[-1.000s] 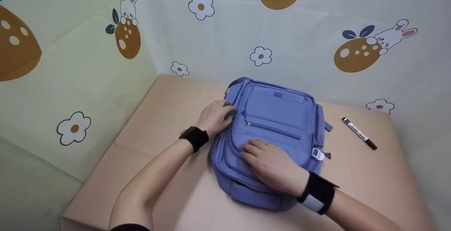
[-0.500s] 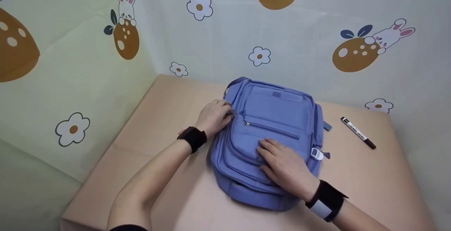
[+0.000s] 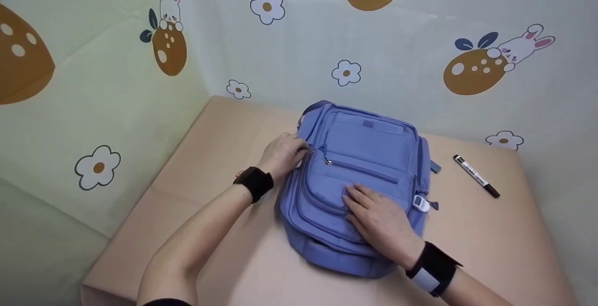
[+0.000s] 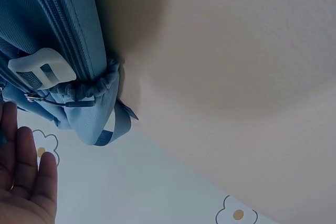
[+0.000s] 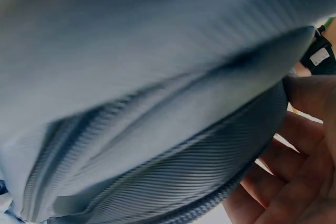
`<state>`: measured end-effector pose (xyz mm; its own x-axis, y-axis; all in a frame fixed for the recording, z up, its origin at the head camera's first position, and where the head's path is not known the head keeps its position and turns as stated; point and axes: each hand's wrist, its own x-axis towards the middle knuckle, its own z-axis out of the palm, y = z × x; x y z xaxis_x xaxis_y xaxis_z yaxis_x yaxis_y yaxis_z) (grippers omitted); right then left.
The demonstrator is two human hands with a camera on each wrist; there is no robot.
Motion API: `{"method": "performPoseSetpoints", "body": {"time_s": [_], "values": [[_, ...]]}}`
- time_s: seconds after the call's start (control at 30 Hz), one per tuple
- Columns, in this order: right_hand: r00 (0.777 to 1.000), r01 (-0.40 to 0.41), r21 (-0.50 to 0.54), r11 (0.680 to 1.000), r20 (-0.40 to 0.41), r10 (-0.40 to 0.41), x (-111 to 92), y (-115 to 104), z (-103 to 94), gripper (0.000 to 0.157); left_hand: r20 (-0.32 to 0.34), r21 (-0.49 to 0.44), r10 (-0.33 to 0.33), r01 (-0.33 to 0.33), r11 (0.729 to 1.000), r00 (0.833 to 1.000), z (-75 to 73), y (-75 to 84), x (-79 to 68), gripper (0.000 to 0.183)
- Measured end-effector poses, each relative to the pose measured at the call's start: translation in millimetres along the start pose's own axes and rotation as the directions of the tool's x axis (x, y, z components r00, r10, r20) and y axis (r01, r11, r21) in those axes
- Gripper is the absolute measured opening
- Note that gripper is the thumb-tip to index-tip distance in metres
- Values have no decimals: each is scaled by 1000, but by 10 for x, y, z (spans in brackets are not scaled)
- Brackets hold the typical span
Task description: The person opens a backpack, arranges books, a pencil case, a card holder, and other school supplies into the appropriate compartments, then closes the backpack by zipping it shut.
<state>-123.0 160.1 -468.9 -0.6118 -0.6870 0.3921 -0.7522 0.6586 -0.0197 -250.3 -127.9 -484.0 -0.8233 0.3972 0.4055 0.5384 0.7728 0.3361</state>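
A blue backpack (image 3: 369,140) lies on the table, its front pockets facing up. On its left side, in the head view, my left hand (image 3: 281,155) pinches a zipper pull at the zipper seam, the fingertips mostly covering it. In the left wrist view the fingers (image 4: 25,156) show at the lower left edge, beside a white plastic buckle (image 4: 43,68) on the bag. My right hand (image 3: 384,219) rests on the lower front pocket with fingers extended. From the right wrist view, the pocket's zipper and ribbed fabric (image 5: 205,171) appear close to those fingers.
A black-and-white marker (image 3: 476,176) lies to the right of the backpack on the beige table (image 3: 490,236). A white tag (image 3: 421,204) hangs at the bag's right side. Behind and left stands a patterned curtain (image 3: 299,30).
My right hand has shifted right and slightly down over the pocket, then held still. My left hand stays at the same side zipper, its fingertips moving only slightly.
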Motion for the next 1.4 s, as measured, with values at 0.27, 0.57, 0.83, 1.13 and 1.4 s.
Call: {"method": "performPoseSetpoints", "body": {"time_s": [0.27,0.57,0.83,1.13,1.4], "values": [[999,-5,26,1000,-41,6,-11,-5,22,35,20,-29,-33,33,999,999,9,41,8,13],[999,-12,36,999,-47,14,-22,-2,45,35,-21,0,-22,22,1000,1000,-16,61,-48,9],[999,-19,31,999,-43,20,-10,-4,49,35,-11,20,-8,8,1000,1000,-118,138,-233,8],[999,-28,26,999,-39,29,-11,-24,47,36,-21,-8,38,-38,999,999,-239,289,-542,4],[994,-18,70,997,-104,25,-78,71,-26,34,-40,-47,13,-15,999,999,-204,295,-536,5]]}}
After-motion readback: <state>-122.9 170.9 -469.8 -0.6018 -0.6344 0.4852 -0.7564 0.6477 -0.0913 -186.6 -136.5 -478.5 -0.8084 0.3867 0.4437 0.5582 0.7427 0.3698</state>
